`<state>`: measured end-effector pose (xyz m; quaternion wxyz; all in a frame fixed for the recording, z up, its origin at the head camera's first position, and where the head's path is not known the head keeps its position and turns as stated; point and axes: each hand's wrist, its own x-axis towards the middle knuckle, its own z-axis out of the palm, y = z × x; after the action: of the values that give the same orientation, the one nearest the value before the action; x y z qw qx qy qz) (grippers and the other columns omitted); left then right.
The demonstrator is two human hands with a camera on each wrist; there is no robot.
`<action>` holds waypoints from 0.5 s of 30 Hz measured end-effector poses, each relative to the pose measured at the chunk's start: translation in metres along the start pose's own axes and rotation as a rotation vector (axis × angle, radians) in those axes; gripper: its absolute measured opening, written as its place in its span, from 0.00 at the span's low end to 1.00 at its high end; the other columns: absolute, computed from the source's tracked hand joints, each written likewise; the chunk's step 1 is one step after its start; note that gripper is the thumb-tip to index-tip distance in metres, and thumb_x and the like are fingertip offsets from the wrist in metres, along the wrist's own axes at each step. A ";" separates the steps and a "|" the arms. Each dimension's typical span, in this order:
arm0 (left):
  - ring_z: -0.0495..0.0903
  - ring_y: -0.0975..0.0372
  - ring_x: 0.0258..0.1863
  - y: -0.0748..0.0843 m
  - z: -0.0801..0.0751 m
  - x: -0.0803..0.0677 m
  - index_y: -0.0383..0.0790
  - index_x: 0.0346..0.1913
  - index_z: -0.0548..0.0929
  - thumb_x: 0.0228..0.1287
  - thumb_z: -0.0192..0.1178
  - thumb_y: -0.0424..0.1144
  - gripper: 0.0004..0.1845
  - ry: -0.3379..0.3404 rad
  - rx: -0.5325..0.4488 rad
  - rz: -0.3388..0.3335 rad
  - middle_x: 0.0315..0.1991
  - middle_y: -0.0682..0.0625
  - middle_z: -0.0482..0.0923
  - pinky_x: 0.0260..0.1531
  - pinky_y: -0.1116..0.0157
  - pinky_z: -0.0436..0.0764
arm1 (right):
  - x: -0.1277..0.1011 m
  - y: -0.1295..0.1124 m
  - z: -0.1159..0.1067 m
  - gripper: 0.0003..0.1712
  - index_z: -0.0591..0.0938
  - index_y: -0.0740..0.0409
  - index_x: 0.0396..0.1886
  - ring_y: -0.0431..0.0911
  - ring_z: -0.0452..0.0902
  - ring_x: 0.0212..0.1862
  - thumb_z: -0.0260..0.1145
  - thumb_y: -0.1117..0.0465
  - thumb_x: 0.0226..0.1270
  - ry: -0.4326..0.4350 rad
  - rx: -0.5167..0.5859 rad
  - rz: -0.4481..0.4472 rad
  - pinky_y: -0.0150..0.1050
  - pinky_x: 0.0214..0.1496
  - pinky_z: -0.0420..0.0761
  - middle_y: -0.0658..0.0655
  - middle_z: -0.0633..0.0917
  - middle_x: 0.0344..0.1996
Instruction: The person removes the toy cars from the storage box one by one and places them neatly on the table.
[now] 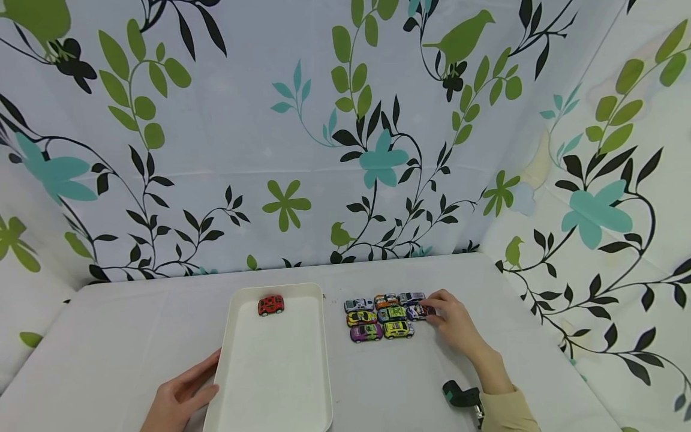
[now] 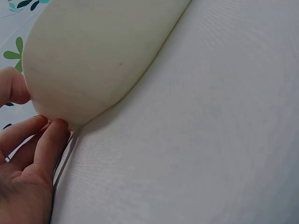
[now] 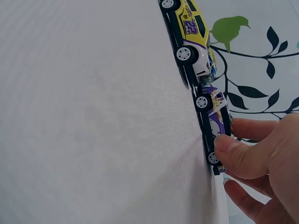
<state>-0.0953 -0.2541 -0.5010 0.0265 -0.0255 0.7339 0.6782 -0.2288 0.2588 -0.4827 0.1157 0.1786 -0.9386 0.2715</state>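
On the right half of the grey table (image 1: 108, 348), the right hand (image 1: 456, 324) reaches to the right end of a small block of toy cars and pinches the purple-and-white car (image 1: 417, 311) between thumb and fingers. The right wrist view shows the thumb (image 3: 238, 154) pressed on that car's (image 3: 216, 122) near side and a finger on its far side, so the car sits at the fingertips, touching them, with the palm behind it to the right. This car is the rightmost one in the middle row. Just beside it to the left is a green car (image 1: 391, 313), then a yellow car (image 1: 360, 317). The far row holds a silver car (image 1: 358, 305), an orange car (image 1: 385, 300) and a grey car (image 1: 411, 297); the near row holds a purple car (image 1: 366, 332) and a yellow-green car (image 1: 399, 329), the latter also seen in the right wrist view (image 3: 189, 35) next to the pinched one.

To the left of the cars lies a white tray (image 1: 281, 372). A red car (image 1: 271, 305) rests inside it near the far edge. The left hand (image 1: 180, 399) lies at the tray's near left edge, its fingers fairly straight; in the left wrist view the fingertips (image 2: 58, 128) touch the tray's rounded corner (image 2: 93, 60), with the thumb against its side.

A black wrist strap (image 1: 461, 396) shows on the right arm above a pale sleeve (image 1: 507, 414).
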 end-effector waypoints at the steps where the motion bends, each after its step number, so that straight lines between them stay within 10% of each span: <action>1: 0.75 0.81 0.54 0.000 0.000 0.000 0.22 0.70 0.65 0.66 0.66 0.34 0.35 0.002 -0.002 -0.007 0.56 0.71 0.77 0.49 0.77 0.80 | 0.000 0.000 0.000 0.18 0.87 0.64 0.47 0.54 0.78 0.51 0.71 0.77 0.56 -0.004 0.004 0.006 0.54 0.54 0.80 0.57 0.81 0.45; 15: 0.75 0.81 0.54 -0.002 0.000 0.001 0.23 0.70 0.66 0.65 0.67 0.35 0.35 0.019 -0.003 -0.030 0.57 0.68 0.77 0.48 0.77 0.80 | 0.000 -0.002 -0.002 0.21 0.87 0.64 0.49 0.56 0.78 0.53 0.68 0.80 0.54 -0.011 0.011 0.028 0.56 0.56 0.79 0.57 0.81 0.46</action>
<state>-0.0958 -0.2542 -0.5027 0.0298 -0.0428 0.7328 0.6784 -0.2278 0.2586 -0.4800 0.1060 0.1676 -0.9400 0.2775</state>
